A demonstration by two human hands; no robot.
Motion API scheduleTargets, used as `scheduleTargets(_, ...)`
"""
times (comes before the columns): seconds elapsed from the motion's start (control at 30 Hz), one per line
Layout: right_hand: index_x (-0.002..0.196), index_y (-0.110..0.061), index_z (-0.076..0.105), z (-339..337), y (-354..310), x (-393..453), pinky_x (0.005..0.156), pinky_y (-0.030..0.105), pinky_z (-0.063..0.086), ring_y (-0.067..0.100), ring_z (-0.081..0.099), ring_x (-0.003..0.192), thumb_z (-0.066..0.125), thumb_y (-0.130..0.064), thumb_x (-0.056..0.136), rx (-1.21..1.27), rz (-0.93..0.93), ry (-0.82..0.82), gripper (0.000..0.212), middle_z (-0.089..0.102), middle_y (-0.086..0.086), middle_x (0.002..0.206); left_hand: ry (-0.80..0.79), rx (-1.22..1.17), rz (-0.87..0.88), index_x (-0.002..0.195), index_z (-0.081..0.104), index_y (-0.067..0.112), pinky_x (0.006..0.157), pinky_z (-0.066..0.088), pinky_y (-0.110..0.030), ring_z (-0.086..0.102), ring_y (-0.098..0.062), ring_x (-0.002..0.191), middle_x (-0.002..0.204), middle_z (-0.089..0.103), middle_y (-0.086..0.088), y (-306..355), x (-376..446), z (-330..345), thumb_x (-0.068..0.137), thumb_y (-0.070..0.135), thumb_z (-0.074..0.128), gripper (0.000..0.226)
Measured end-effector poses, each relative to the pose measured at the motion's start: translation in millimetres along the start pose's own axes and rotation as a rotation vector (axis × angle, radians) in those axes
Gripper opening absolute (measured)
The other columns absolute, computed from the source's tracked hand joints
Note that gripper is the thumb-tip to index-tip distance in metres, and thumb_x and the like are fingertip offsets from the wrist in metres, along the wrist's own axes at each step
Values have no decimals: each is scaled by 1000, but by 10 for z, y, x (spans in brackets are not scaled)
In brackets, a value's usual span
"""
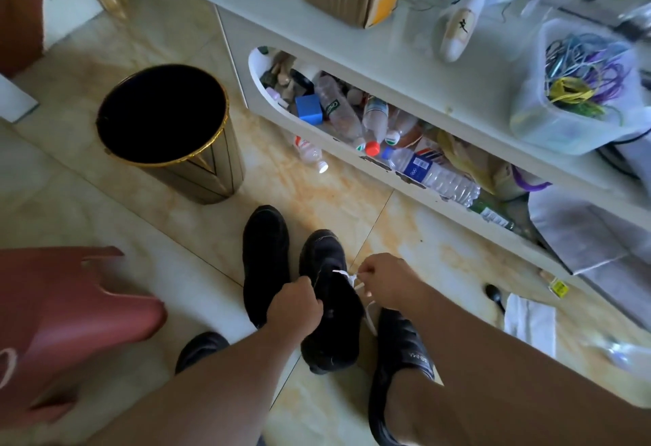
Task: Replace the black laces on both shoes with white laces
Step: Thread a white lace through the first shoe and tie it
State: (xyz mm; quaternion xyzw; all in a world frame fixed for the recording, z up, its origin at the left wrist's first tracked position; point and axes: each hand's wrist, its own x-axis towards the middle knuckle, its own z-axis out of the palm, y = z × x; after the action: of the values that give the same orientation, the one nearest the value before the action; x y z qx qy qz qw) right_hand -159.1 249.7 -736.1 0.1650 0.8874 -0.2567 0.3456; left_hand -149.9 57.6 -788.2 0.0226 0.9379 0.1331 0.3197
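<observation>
Two black shoes stand side by side on the tiled floor. The left shoe [266, 259] lies untouched. My left hand [294, 304] grips the side of the right shoe [329, 326]. A white lace [352, 282] crosses the right shoe's upper part and trails down its right side. My right hand [382, 278] pinches this lace just right of the shoe. I cannot make out any black laces against the black shoes.
A black bin with a gold rim [165, 128] stands beyond the shoes to the left. A white cabinet [352, 44] with bottles on its open shelf runs along the right. My feet in black slippers [398, 368] flank the right shoe. A pink stool [63, 319] is at left.
</observation>
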Motion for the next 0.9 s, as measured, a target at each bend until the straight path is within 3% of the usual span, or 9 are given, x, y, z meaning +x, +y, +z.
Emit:
scheduleTargets(0.1,96,-29,74,-93,-225,-123,78,35,61,16,69,84,54,-24,99,77,-36,94,21,73,-3,94,180,38,106,112,54,20,69,52,-37,68,-29,89,93,62,-1,136,-49,-521,99,33,51,18)
scheduleTargets(0.23,102,-29,78,-312,-521,-381,59,11,46,2,61,77,64,-23,100,216,-171,266,15,67,-10,94,346,63,232,92,44,22,63,46,-37,58,-27,75,81,54,0,235,-197,-1416,93,27,52,10)
scheduleTargets(0.33,112,-33,78,-572,-770,-620,77,21,41,13,56,93,65,-28,99,161,-299,375,19,56,-3,109,535,90,279,81,38,19,52,30,-34,49,-30,63,68,47,-2,294,-470,-2023,86,24,54,18)
scheduleTargets(0.47,110,-27,78,-1063,-1107,-1121,84,33,52,18,65,98,58,-28,102,105,-469,516,21,72,-3,108,646,-91,281,81,47,17,54,41,-35,52,-25,62,68,56,-2,430,-1074,-2787,86,28,57,15)
scheduleTargets(0.57,101,-23,79,-1379,-1298,-1627,81,34,53,18,65,91,61,-24,100,91,-611,740,18,75,-4,99,699,-235,321,80,49,23,54,38,-35,56,-20,64,67,59,2,433,-1566,-3158,89,33,60,17)
scheduleTargets(0.63,97,-20,80,-1518,-1383,-1941,80,29,51,14,64,86,66,-18,97,128,-755,897,14,74,-4,92,706,-376,356,85,55,26,61,46,-38,61,-19,69,73,64,0,401,-1822,-3278,93,40,61,17)
scheduleTargets(0.77,96,-13,80,-1602,-1523,-2355,77,20,49,11,64,82,72,-9,93,142,-1019,1200,10,73,0,86,542,-899,358,95,63,45,81,61,-43,72,-15,89,96,74,10,426,-1979,-3326,92,39,66,8)
scheduleTargets(0.83,98,-12,81,-1538,-1604,-2479,77,20,50,11,64,80,73,-10,94,175,-1091,1240,9,70,0,87,479,-1087,312,98,68,44,87,62,-53,75,-22,95,98,77,6,472,-1929,-3290,88,38,66,12)
scheduleTargets(0.9,102,-15,81,-1436,-1681,-2553,78,18,49,7,61,79,73,-13,95,287,-1136,1124,11,64,-1,90,528,-1104,330,95,73,33,87,61,-57,76,-28,91,90,78,0,506,-1869,-3252,90,38,64,11)
